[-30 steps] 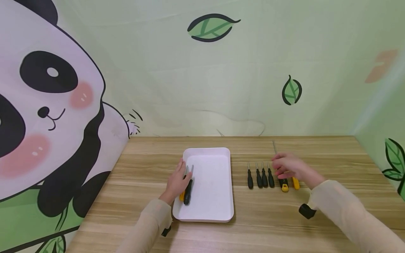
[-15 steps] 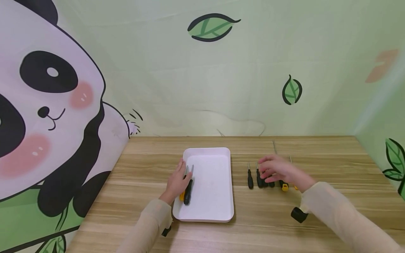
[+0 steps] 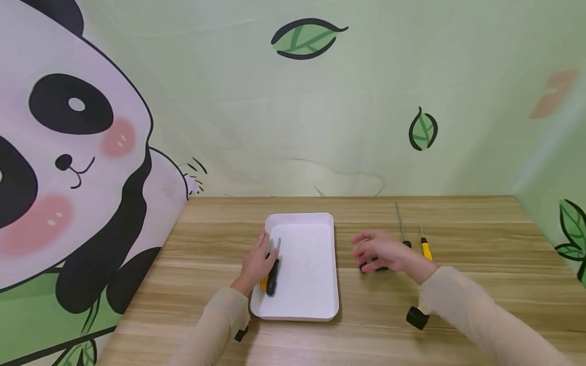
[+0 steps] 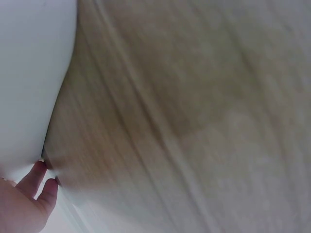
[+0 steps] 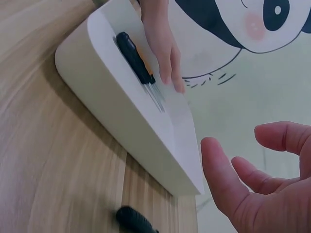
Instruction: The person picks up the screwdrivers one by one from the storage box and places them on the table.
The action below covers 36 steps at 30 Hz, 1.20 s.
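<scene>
My left hand (image 3: 255, 264) rests along the left side of a white tray (image 3: 306, 274), its fingers extended over the rim. Inside the tray, beside that hand, lie a black-handled screwdriver (image 3: 272, 282) and a yellow-handled one (image 3: 263, 283), partly covered by the hand. My right hand (image 3: 383, 250) hovers over the row of small black screwdrivers to the right of the tray, hiding most of them. Its fingers are spread and loosely bent with nothing between them. In the right wrist view one black screwdriver handle (image 5: 133, 219) shows on the table below the hand.
Right of the right hand lie a long-shafted screwdriver (image 3: 401, 223), its handle mostly hidden, and a yellow-and-black screwdriver (image 3: 426, 250). The wooden table (image 3: 480, 239) ends at a printed fabric backdrop (image 3: 220, 101) behind and at the right.
My right hand has moved left from above the long screwdriver to above the leftmost small ones, uncovering the yellow-and-black screwdriver. The left hand and tray have stayed put.
</scene>
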Each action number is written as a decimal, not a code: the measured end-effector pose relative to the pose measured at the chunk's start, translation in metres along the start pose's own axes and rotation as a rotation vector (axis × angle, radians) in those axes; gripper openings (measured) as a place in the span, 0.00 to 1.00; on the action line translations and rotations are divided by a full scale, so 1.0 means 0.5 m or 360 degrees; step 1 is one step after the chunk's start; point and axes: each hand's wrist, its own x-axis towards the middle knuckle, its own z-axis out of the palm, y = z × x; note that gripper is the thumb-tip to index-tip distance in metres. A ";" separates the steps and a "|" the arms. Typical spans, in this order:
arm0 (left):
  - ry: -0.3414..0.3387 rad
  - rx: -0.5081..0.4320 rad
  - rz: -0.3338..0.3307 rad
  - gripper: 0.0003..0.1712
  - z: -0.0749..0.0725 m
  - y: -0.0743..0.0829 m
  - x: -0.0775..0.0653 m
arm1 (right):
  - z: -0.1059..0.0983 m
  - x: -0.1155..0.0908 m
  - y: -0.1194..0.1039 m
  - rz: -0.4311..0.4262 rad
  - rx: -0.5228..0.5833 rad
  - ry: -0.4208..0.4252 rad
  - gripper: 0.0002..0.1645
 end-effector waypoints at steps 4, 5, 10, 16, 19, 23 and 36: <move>-0.0015 -0.0020 -0.0013 0.36 0.000 0.001 0.000 | 0.016 0.006 -0.003 -0.0020 0.0034 -0.0015 0.26; -0.0017 -0.0022 -0.0015 0.36 0.000 0.001 0.000 | 0.020 0.008 -0.003 -0.0025 0.0040 -0.0014 0.26; -0.0009 -0.0027 0.0005 0.36 -0.005 0.004 -0.001 | 0.039 0.024 -0.002 -0.0027 0.0065 0.0012 0.29; -0.0005 -0.0009 0.0016 0.36 -0.005 0.003 -0.001 | 0.064 0.045 0.003 -0.0012 0.0080 0.0035 0.28; 0.0008 -0.0014 0.0031 0.35 -0.003 0.003 -0.002 | 0.078 0.056 0.005 -0.0006 0.0077 0.0060 0.27; 0.0011 -0.0022 0.0030 0.36 -0.002 0.002 -0.002 | 0.094 0.067 0.004 0.0013 0.0065 0.0097 0.27; -0.0004 -0.0034 0.0011 0.36 -0.003 0.002 -0.002 | 0.142 0.098 -0.002 0.0081 0.0072 0.0069 0.26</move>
